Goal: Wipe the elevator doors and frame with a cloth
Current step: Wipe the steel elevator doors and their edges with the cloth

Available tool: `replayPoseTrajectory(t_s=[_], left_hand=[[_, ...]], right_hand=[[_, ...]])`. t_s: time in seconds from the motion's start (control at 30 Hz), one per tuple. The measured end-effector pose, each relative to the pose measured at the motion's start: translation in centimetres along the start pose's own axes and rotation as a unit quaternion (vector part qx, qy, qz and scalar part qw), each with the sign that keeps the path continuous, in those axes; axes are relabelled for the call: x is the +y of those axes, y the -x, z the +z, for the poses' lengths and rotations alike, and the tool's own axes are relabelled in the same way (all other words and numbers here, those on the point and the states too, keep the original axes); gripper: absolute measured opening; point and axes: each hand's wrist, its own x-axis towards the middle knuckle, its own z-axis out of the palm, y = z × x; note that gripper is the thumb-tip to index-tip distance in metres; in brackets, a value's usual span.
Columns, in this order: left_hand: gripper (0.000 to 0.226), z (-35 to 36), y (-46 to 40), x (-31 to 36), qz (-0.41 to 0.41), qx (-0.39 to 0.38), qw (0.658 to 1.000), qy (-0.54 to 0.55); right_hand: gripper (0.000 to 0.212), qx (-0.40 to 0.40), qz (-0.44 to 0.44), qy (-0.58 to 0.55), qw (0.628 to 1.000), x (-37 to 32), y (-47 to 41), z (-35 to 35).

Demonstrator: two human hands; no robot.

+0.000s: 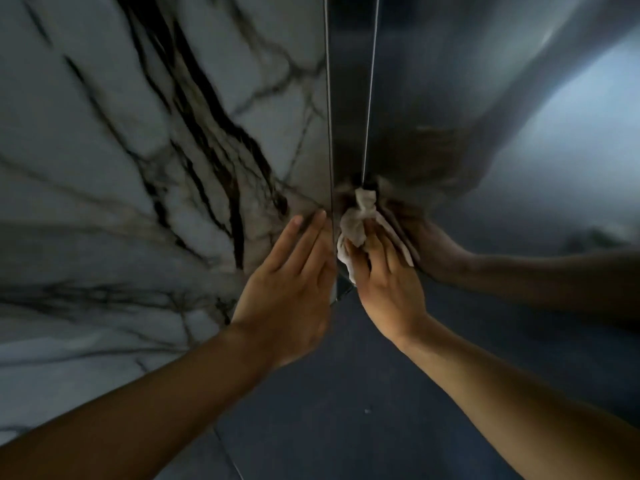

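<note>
A crumpled white cloth (354, 227) is pressed against the steel elevator frame (349, 109), low down near the floor. My right hand (388, 282) lies flat over the cloth, fingers spread, holding it to the metal. The brushed steel elevator door (450, 98) stands just right of the frame and mirrors my right hand and arm. My left hand (294, 285) rests flat, fingers apart, on the marble wall (138, 133) at the frame's left edge, holding nothing.
White marble with black veins covers the wall on the left. A dark floor (346, 393) lies below my hands. A bright reflection shows on the door at the right.
</note>
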Motion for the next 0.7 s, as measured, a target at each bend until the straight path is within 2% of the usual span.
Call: replayPoseTrajectory(t_s=[0.13, 0.2, 0.3, 0.43, 0.5, 0.6, 0.7], left_hand=[[0.067, 3.9, 1.6, 2.2, -0.005, -0.043, 0.999, 0.017], [0.069, 5.5, 2.6, 3.1, -0.007, -0.069, 0.998, 0.008], [0.074, 7.5, 4.1, 4.7, -0.008, -0.108, 0.994, -0.005], [0.073, 8.7, 5.4, 6.1, -0.006, -0.142, 0.99, -0.005], [0.073, 9.0, 5.8, 6.5, -0.013, -0.149, 0.989, 0.002], [0.073, 9.2, 6.1, 7.2, -0.012, -0.169, 0.985, 0.016], [0.073, 8.8, 6.2, 7.7, -0.007, -0.17, 0.985, 0.016]], right_hand=[[0.035, 0.013, 0.037, -0.03, 0.999, -0.9, 2.0, 2.8], [0.038, -0.025, 0.038, -0.052, 0.998, -1.2, 3.6, 3.7], [0.048, -0.14, 0.034, -0.097, 0.985, -1.3, 6.5, 4.8], [0.075, -0.325, 0.039, -0.131, 0.936, -2.0, 8.9, 5.3], [0.067, -0.354, 0.072, -0.12, 0.925, -2.6, 8.9, 5.7], [0.043, -0.339, 0.129, -0.129, 0.923, -2.7, 8.0, 6.3], [0.039, -0.335, 0.129, -0.131, 0.924, -2.3, 8.0, 5.8]])
